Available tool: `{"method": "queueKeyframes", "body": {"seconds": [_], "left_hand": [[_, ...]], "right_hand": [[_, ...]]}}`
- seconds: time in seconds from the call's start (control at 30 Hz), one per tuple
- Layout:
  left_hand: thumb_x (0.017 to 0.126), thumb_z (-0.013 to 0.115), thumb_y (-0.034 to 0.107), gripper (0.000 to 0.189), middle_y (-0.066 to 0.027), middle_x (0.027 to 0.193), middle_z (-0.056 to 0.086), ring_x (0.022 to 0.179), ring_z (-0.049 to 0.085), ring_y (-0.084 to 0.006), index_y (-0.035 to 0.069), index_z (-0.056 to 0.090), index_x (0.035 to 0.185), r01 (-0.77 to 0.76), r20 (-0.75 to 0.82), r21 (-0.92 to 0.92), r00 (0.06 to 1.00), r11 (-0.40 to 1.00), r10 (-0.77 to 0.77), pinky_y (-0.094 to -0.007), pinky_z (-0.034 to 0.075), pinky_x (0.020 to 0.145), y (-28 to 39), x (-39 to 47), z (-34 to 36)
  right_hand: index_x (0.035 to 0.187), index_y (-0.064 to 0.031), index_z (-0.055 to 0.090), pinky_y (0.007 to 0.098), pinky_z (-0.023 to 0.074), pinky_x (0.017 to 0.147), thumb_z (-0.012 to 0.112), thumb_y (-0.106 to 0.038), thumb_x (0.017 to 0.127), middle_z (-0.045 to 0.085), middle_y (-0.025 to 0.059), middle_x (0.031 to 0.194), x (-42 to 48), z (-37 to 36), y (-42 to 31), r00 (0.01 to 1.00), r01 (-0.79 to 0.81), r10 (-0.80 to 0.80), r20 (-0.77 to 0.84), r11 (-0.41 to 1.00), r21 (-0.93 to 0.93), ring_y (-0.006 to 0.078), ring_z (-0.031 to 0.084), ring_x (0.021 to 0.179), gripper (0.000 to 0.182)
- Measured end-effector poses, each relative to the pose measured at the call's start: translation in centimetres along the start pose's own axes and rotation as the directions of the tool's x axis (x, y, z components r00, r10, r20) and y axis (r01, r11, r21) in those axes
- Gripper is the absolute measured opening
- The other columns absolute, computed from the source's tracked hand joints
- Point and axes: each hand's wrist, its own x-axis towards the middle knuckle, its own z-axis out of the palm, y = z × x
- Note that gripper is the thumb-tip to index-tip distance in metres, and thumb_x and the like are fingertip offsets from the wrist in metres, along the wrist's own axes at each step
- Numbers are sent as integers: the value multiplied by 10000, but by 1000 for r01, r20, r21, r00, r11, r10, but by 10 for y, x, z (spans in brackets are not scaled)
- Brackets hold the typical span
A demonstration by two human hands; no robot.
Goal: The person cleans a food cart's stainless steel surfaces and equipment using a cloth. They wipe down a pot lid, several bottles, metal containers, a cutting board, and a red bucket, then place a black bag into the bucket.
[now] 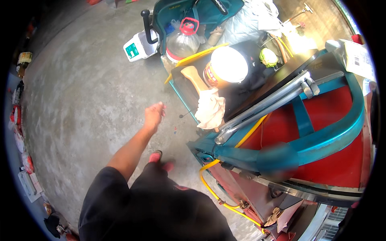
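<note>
My left hand (pixel 154 116) hangs over the concrete floor, fingers loosely curled; whether anything lies within them cannot be made out. My right hand is out of view. Just right of the left hand stands a teal-framed cart (pixel 328 143) with a red panel. On its platform are a white bucket (pixel 229 64), a wooden handle (pixel 193 76) with a pale crumpled cloth (pixel 210 108) around its lower part, and a green cabbage-like vegetable (pixel 268 57). Behind them sits a large clear plastic jug (pixel 183 43) with a red handle.
Metal tubes (pixel 265 104) slant across the cart's near side. A yellow hose or strap (pixel 208 180) loops below the frame. A white plastic container (pixel 141 46) stands on the floor (pixel 87 90) beside the cart. Bags and assorted items line the left edge.
</note>
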Motion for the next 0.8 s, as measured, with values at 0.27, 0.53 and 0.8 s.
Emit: {"method": "queueKeyframes", "body": {"seconds": [0.27,0.53,0.8], "left_hand": [[852,569,250,281,-72,781,648,737,614,-172,39,622,1031,-495,99,237,868,836,486,-290,472,687,91,136,28],[755,618,327,480,-153,1056,629,990,600,-304,134,550,1190,-533,464,688,845,492,266,-382,457,872,155,257,161],[739,556,263,399,-179,1031,629,975,604,-314,87,608,1093,-526,557,729,828,437,67,-402,464,842,163,300,198]], "right_hand": [[932,-14,669,280,484,712,544,-227,875,675,114,843,51,27,-31,992,-109,114,-57,990,93,179,639,762,253],[929,-19,671,280,484,713,544,-235,873,675,114,848,109,76,-108,930,-289,339,-142,913,286,182,641,763,256],[925,-25,672,280,484,714,544,-244,870,675,115,853,120,129,-156,903,-304,397,-163,860,411,186,642,765,260]]}}
